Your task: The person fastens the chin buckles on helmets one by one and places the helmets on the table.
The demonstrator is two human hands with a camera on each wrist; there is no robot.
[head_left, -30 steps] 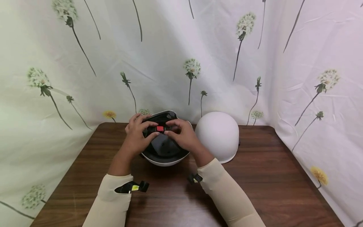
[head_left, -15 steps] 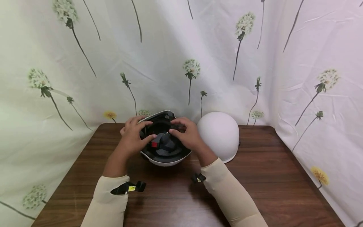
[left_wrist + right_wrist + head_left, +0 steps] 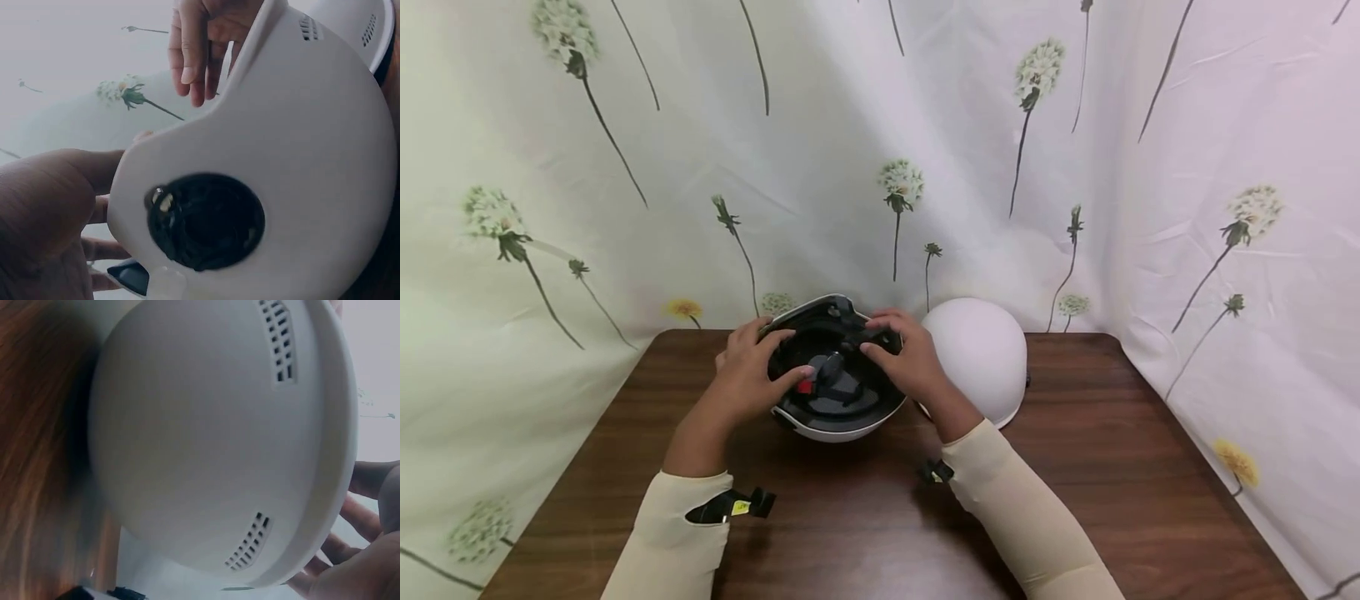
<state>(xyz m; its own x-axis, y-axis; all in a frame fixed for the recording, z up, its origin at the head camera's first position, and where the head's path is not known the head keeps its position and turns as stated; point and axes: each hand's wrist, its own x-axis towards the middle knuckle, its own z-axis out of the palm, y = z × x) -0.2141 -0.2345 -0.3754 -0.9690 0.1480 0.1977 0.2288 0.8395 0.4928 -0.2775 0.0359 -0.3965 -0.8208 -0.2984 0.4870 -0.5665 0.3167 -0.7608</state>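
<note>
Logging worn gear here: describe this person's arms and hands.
The left sleeve and right sleeve are cream and close-fitting; the left hand and right hand are ungloved. A black left wrist camera with yellow label pokes through its sleeve; a black right wrist camera sits by the other cuff.

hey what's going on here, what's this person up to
A person has both hands at a white helmet lying upside down on the wooden table, hollow side up. The left hand is at its left side, thumb close to the red buckle inside. The right hand is at the opposite side; what its fingers hold, if anything, is hard to tell. A second white helmet sits dome-up to the right.
</note>
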